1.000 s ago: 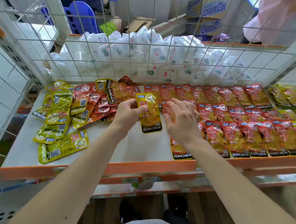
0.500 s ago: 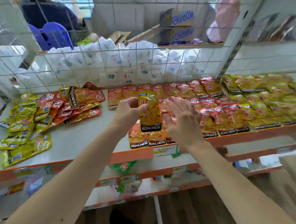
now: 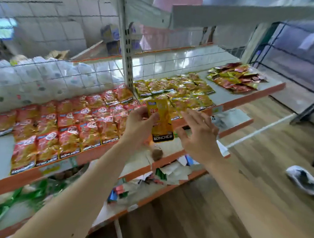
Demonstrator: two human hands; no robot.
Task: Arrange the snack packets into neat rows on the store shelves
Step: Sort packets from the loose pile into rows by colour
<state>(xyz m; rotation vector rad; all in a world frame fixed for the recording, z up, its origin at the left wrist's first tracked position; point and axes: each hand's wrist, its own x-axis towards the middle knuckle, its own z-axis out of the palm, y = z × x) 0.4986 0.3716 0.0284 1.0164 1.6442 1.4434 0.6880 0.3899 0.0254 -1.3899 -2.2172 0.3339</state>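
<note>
Carrying yellow packet (image 3: pixel 161 122) pinched in left hand (image 3: pixel 139 125), heading for yellow rows (image 3: pixel 181 94).
Pinching its upper half between thumb and fingers, dangling it upright in air, label end below the grip, off the shelf (image 3: pixel 245 98). Keeping right hand (image 3: pixel 199 134) spread and empty, just right of the grip. Probably best: laying it flat at the front of the rows just beyond the grip, label facing the shelf edge, squaring with right hand, avoiding red rows (image 3: pixel 69 130) left of the grip.
</note>
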